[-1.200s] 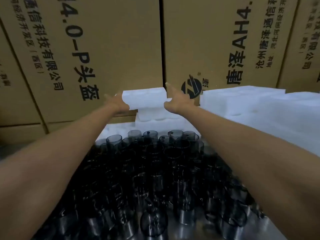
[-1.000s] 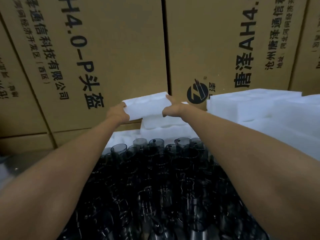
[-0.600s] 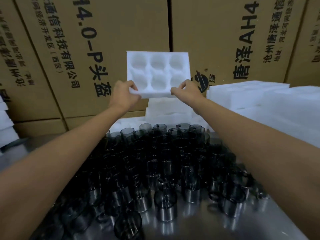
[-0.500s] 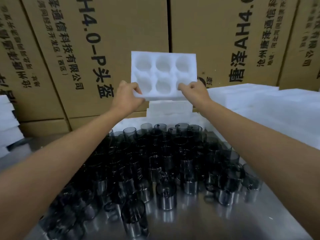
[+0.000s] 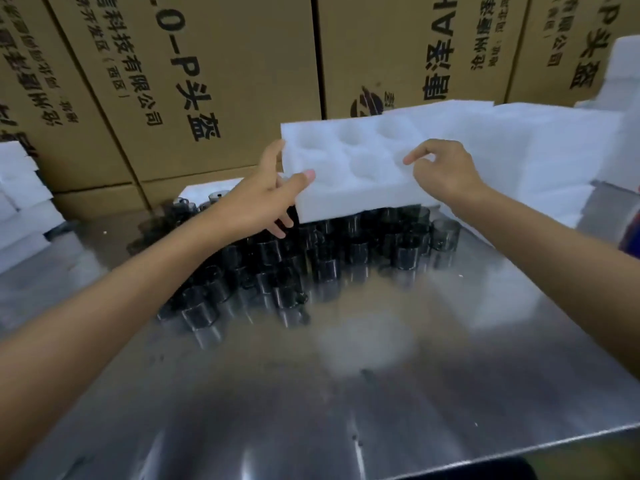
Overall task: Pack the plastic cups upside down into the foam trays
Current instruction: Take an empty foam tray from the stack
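A white foam tray (image 5: 346,197) with round pockets facing up hangs in the air over the far side of the table. My left hand (image 5: 263,199) grips its near left corner, thumb on top and fingers underneath. My right hand (image 5: 446,171) holds the tray's right end with curled fingers; the edge there blends into the foam behind. Under and in front of the tray, several dark see-through plastic cups (image 5: 329,258) stand crowded together on the steel table (image 5: 311,393).
More white foam trays are stacked at the back right (image 5: 540,161) and at the left edge (image 5: 17,188). Big printed cardboard boxes (image 5: 225,64) wall off the back. The table's near edge runs along the lower right.
The tray came off the stack behind the cups, was lifted upright, then tipped flat and brought nearer and lower over the cups. Both hands stayed on it.
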